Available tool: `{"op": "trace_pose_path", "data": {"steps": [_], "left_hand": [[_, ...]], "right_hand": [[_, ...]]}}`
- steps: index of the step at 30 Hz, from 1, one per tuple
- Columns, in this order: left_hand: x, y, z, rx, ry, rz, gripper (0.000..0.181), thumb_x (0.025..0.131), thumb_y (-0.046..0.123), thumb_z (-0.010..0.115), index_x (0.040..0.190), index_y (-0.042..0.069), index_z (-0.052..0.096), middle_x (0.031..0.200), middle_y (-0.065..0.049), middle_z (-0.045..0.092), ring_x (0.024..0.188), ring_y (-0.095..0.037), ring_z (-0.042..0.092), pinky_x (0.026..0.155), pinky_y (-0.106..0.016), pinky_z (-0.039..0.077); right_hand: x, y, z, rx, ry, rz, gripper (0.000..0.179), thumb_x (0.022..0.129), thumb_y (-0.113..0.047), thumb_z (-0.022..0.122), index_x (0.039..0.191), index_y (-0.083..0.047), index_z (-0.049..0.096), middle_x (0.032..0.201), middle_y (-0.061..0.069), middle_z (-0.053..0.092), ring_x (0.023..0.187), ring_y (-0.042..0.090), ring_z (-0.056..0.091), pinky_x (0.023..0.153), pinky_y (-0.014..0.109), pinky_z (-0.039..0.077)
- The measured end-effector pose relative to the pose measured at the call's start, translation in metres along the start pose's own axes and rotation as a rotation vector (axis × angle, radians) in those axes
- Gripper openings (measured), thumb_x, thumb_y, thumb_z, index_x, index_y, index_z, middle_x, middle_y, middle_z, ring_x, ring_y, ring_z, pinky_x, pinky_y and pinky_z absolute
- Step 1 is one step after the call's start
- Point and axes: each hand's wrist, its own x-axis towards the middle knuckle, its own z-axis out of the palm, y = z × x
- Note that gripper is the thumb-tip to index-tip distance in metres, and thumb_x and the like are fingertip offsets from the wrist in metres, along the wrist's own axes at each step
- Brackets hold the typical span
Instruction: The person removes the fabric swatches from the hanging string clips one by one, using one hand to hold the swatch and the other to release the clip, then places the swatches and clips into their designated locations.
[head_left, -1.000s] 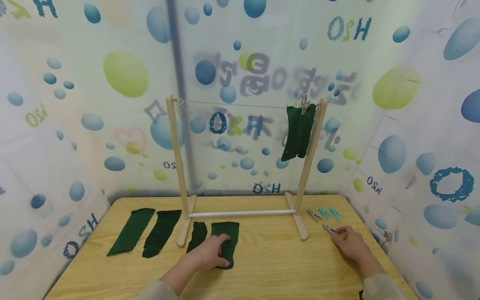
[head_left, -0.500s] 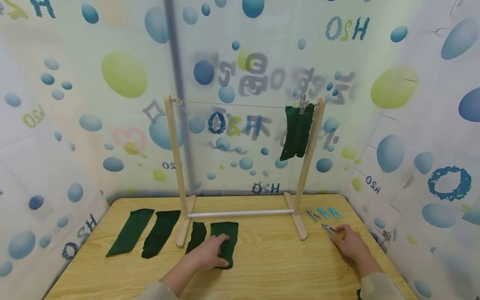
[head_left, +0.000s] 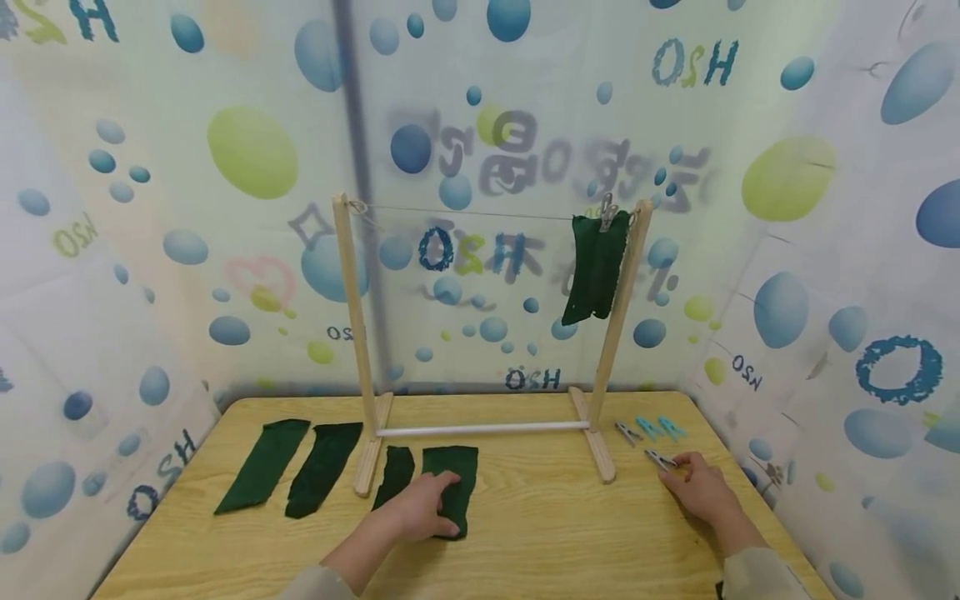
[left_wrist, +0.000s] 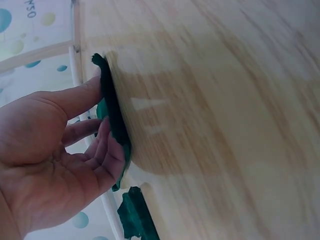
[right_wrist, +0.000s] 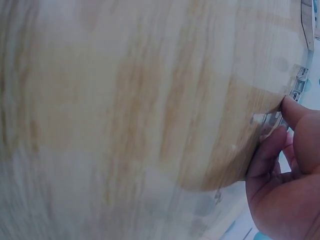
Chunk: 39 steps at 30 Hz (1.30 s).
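My left hand [head_left: 417,507] rests on a dark green cloth piece [head_left: 467,467] lying flat on the table, thumb and fingers spread apart across it. The left wrist view shows that cloth [left_wrist: 114,107] edge-on under the fingertips. A smaller green strip [head_left: 395,468] lies just left of it, partly behind the hand. At the right, my right hand [head_left: 702,490] pinches the near end of a grey clothespin [head_left: 658,458] between thumb and index finger, with the pin still on the tabletop. Its far end [right_wrist: 300,77] shows past the thumb in the right wrist view.
A wooden frame [head_left: 348,292] with a string [head_left: 465,212] stands at the back. One green cloth [head_left: 597,271] hangs there under a metallic clip [head_left: 607,213]. Two green strips [head_left: 264,467] [head_left: 324,469] lie left. Beyond the right hand are a grey clothespin [head_left: 627,433] and two blue ones [head_left: 649,427].
The head view shifts very slightly. Both hands, the cloths and the clothespins stay in the same places.
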Motion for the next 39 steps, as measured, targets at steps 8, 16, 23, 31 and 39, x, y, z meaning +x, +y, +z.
{"op": "trace_pose_path", "data": {"steps": [8,16,23,31,39], "left_hand": [[-0.004,0.003,0.001,-0.042,0.029,0.046,0.085,0.088,0.042,0.094,0.155,0.005,0.057,0.095,0.003,0.064,0.084,-0.011,0.059,0.077,-0.034,0.055],[-0.014,0.015,0.003,-0.172,0.078,0.062,0.070,0.094,0.046,0.087,0.147,0.006,0.065,0.091,0.006,0.067,0.077,-0.010,0.063,0.067,-0.030,0.053],[-0.053,0.088,-0.029,-0.220,0.210,0.116,0.043,0.105,0.028,0.076,0.136,-0.002,0.070,0.092,0.001,0.072,0.080,-0.013,0.065,0.067,-0.033,0.055],[-0.056,0.135,-0.053,-0.275,0.302,0.082,0.032,0.107,0.029,0.074,0.133,0.011,0.075,0.094,0.002,0.072,0.085,-0.013,0.064,0.070,-0.031,0.053],[-0.043,0.173,-0.075,-0.270,0.332,0.174,0.028,0.108,0.028,0.072,0.133,0.015,0.076,0.098,0.001,0.072,0.085,-0.015,0.065,0.068,-0.030,0.054]], "right_hand": [[0.000,0.003,0.001,-0.006,-0.001,-0.022,0.063,0.110,-0.045,0.063,0.144,0.005,0.047,0.118,0.029,0.062,0.113,0.044,0.057,0.089,0.060,0.052],[-0.002,0.016,-0.005,0.173,-0.076,-0.048,0.087,0.105,-0.041,0.075,0.158,0.012,0.032,0.133,0.043,0.052,0.112,0.045,0.062,0.091,0.056,0.058],[-0.009,0.013,-0.011,0.433,-0.126,0.026,0.091,0.109,-0.031,0.071,0.160,0.019,0.015,0.147,0.049,0.039,0.090,0.021,0.069,0.075,0.039,0.064],[-0.021,-0.014,-0.040,0.405,0.036,-0.083,0.071,0.115,-0.042,0.058,0.160,0.008,0.033,0.141,0.029,0.055,0.091,0.021,0.070,0.070,0.035,0.062],[-0.040,-0.070,-0.095,0.363,0.174,-0.274,0.058,0.115,-0.041,0.059,0.153,0.000,0.049,0.130,0.016,0.060,0.081,0.009,0.067,0.066,0.031,0.060]]}}
